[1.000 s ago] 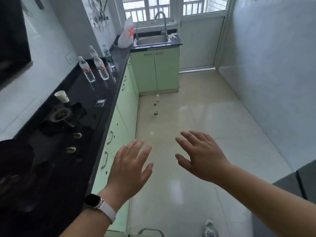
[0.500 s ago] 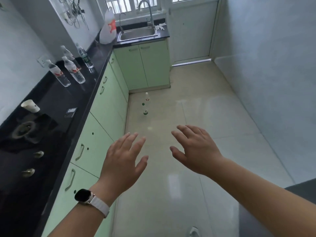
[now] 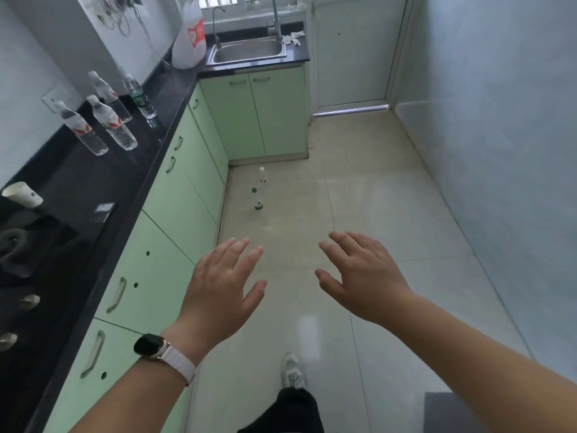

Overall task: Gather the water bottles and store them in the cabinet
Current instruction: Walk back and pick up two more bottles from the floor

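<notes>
Several clear water bottles (image 3: 110,123) stand on the black countertop (image 3: 146,142) at the left, most with red-and-white labels, one (image 3: 139,93) with a green label. Three more bottles stand in a row on the floor near the cabinet corner: a white-capped one (image 3: 263,175), a green-capped one (image 3: 254,191) and another (image 3: 258,205). Light green cabinets (image 3: 175,195) run under the counter, all doors closed. My left hand (image 3: 223,289), with a watch on its wrist, and my right hand (image 3: 362,273) hover over the floor, fingers spread, holding nothing.
A steel sink (image 3: 249,51) with a tap sits at the far end, a white plastic bag (image 3: 189,39) beside it. A paper cup (image 3: 22,193) and a gas hob (image 3: 25,245) are on the near counter. A white door (image 3: 352,51) closes the far wall. My shoe (image 3: 292,370) is on the tiled floor.
I have stepped forward along the kitchen; the counter bottles and floor bottles are nearer. Both hands stay spread and empty in front of me.
</notes>
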A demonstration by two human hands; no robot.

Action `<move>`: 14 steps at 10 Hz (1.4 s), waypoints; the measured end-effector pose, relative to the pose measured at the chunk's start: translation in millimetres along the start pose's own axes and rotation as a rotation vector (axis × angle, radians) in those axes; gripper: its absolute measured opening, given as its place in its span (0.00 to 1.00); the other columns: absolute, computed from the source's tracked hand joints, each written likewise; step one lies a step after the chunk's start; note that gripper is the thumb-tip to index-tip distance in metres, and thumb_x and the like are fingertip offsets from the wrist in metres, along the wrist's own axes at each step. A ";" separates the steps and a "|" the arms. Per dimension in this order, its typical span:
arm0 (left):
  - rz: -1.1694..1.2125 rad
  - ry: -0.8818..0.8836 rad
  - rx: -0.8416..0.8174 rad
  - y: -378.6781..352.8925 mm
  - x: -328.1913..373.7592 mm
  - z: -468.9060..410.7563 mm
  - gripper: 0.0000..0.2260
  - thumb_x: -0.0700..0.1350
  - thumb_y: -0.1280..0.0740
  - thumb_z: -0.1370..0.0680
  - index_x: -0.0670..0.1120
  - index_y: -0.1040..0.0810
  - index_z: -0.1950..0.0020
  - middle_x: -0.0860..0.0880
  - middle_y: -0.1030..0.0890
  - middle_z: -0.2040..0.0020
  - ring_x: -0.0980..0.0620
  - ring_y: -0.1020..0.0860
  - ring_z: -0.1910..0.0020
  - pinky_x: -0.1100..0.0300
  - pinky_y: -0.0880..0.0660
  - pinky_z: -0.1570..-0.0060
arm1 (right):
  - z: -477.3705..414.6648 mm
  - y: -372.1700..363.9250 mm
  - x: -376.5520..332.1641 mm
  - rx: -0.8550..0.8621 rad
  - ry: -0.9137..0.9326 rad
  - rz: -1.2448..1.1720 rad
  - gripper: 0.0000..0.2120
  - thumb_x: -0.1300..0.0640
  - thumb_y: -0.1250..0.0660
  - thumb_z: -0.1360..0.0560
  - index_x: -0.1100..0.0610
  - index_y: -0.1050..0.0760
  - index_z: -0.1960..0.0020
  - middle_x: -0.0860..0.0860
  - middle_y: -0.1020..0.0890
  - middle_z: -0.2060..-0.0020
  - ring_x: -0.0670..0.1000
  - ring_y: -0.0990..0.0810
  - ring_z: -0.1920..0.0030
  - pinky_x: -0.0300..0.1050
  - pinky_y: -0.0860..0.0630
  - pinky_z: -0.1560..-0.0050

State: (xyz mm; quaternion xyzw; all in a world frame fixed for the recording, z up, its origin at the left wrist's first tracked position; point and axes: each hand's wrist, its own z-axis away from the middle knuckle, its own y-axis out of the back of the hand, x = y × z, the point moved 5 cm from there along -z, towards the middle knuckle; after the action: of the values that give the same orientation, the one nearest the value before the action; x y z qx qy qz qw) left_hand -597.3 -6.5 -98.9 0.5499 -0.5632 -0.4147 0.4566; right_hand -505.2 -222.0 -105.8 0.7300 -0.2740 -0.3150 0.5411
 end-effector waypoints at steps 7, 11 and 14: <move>0.037 -0.140 0.060 -64.7 -133.6 -295.4 0.24 0.57 0.40 0.24 0.48 0.22 0.32 0.44 0.22 0.33 0.40 0.26 0.32 0.42 0.28 0.35 | -304.7 -20.8 54.2 0.051 0.019 0.171 0.25 0.40 0.42 0.25 0.55 0.22 0.38 0.56 0.21 0.39 0.59 0.23 0.40 0.53 0.28 0.39; 0.006 -0.098 0.095 -87.0 -173.1 -400.0 0.24 0.56 0.39 0.24 0.48 0.22 0.32 0.43 0.21 0.33 0.40 0.25 0.32 0.41 0.28 0.35 | -431.5 -56.7 87.0 0.014 0.144 0.120 0.26 0.40 0.42 0.25 0.55 0.23 0.36 0.57 0.21 0.38 0.61 0.24 0.39 0.55 0.29 0.37; -0.076 0.044 0.047 -112.4 -197.5 -510.9 0.24 0.56 0.39 0.23 0.47 0.23 0.31 0.43 0.21 0.33 0.40 0.25 0.32 0.41 0.29 0.35 | -558.2 -82.5 155.2 -0.014 0.285 0.043 0.26 0.39 0.43 0.24 0.55 0.24 0.35 0.56 0.22 0.38 0.61 0.25 0.37 0.57 0.31 0.35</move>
State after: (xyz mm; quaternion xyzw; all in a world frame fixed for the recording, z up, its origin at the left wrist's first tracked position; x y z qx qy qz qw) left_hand -78.7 202.8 -97.2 0.5904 -0.5413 -0.4064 0.4396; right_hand 23.0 29.5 -90.0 0.7576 -0.2079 -0.1981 0.5862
